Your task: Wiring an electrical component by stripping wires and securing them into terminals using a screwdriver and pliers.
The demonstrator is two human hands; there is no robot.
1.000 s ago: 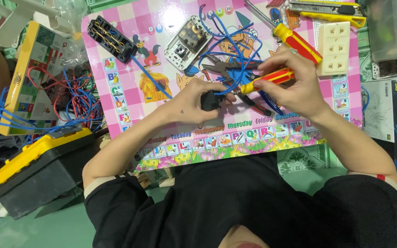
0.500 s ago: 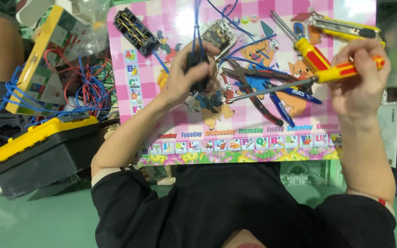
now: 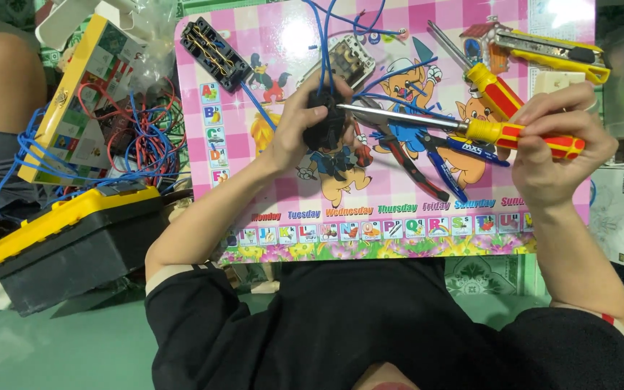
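Both hands [image 3: 305, 119] raised (screwdriver [image 3: 471, 128] horiz.)

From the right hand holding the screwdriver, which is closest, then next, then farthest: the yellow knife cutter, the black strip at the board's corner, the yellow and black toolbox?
1. Utility knife, just above the right hand.
2. Black terminal strip, board's top-left corner.
3. Toolbox, far left on the floor.

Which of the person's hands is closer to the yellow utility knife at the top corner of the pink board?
The right hand. It grips a screwdriver just below the yellow utility knife. The left hand holds a small black part near the board's middle, much farther away.
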